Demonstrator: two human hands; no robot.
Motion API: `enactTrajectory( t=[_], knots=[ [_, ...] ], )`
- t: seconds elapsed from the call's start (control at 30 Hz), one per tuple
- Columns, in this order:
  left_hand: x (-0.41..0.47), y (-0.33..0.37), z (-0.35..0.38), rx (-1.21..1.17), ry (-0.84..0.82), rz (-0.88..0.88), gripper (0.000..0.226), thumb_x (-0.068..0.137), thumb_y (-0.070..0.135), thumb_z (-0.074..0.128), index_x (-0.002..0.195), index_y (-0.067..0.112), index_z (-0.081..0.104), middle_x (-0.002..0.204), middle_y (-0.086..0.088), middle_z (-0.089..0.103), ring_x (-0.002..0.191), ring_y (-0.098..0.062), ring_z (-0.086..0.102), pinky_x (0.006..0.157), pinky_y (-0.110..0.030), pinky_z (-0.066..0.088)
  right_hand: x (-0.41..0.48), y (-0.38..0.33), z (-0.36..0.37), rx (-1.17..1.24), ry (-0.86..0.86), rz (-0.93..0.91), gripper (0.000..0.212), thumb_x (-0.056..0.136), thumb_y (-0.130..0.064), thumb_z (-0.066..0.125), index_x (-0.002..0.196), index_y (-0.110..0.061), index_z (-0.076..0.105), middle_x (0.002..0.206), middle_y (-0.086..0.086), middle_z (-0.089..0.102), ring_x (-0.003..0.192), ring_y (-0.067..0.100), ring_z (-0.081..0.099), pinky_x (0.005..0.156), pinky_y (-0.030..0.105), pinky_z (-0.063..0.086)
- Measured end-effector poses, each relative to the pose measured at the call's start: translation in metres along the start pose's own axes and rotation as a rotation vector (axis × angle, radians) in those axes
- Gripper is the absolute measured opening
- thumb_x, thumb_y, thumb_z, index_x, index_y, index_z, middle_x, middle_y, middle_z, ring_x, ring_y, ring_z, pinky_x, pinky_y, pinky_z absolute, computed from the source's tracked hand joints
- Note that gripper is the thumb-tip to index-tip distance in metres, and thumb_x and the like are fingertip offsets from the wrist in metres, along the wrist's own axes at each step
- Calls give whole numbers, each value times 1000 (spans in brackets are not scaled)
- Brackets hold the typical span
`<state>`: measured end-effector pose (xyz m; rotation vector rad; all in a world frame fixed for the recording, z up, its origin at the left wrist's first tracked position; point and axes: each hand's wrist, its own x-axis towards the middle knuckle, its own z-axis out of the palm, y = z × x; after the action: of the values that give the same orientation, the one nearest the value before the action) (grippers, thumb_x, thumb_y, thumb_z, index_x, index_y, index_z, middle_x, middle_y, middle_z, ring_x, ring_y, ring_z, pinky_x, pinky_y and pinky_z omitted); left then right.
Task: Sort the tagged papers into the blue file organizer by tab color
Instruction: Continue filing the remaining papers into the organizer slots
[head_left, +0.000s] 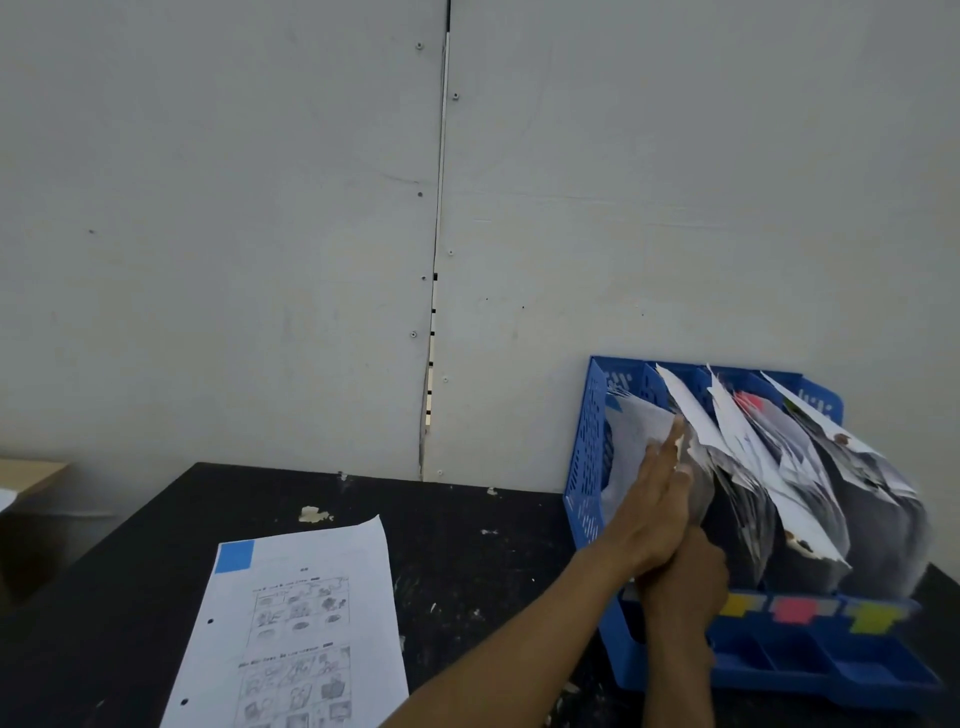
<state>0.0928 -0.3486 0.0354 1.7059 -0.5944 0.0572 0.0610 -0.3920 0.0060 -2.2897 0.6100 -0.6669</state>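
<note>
The blue file organizer (587, 467) stands at the table's right against the wall, its slots stuffed with leaning papers (753, 467). Yellow (737, 605), red (792, 609) and yellow-green (875, 618) labels mark its front; the leftmost label is hidden by my hands. My left hand (657, 493) reaches in with straight fingers and presses against the sheets in the left slot. Just below it, my right hand (683, 577) is curled at the foot of the sheets beside that slot and seems to grip them. A printed sheet (301, 634) with a blue tab (235, 556) lies flat on the table.
The black table (467, 545) is chipped and ends at the grey wall (260, 208). A light wooden surface (26, 475) sits at the far left. The organizer's low front tray (831, 670) reaches toward the near right corner.
</note>
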Motion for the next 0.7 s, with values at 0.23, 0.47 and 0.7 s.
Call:
enactTrajectory(
  t=[0.23, 0.47, 0.7],
  knots=[
    [-15, 10, -31, 44, 56, 30, 67, 96, 64, 25, 153, 39, 1, 161, 13, 4, 148, -4, 5, 121, -37, 9, 7, -9, -10, 139, 236, -90, 20, 89, -22, 64, 85, -3, 64, 79, 20, 67, 69, 34, 62, 60, 34, 48],
    [-99, -29, -148, 356, 512, 11, 31, 96, 26, 58, 125, 16, 62, 124, 2, 63, 111, -6, 59, 99, -29, 49, -22, -57, -4, 329, 451, -314, 25, 88, -13, 63, 112, -4, 63, 103, 14, 67, 91, 32, 62, 72, 37, 49],
    [-232, -71, -257, 870, 820, -801, 45, 93, 35, 55, 134, 18, 50, 144, -11, 40, 131, -31, 39, 106, -46, 33, -139, -92, 75, -10, -448, -388, 33, 95, -45, 52, 108, -17, 62, 104, 3, 68, 82, 13, 59, 75, 27, 50]
  ],
)
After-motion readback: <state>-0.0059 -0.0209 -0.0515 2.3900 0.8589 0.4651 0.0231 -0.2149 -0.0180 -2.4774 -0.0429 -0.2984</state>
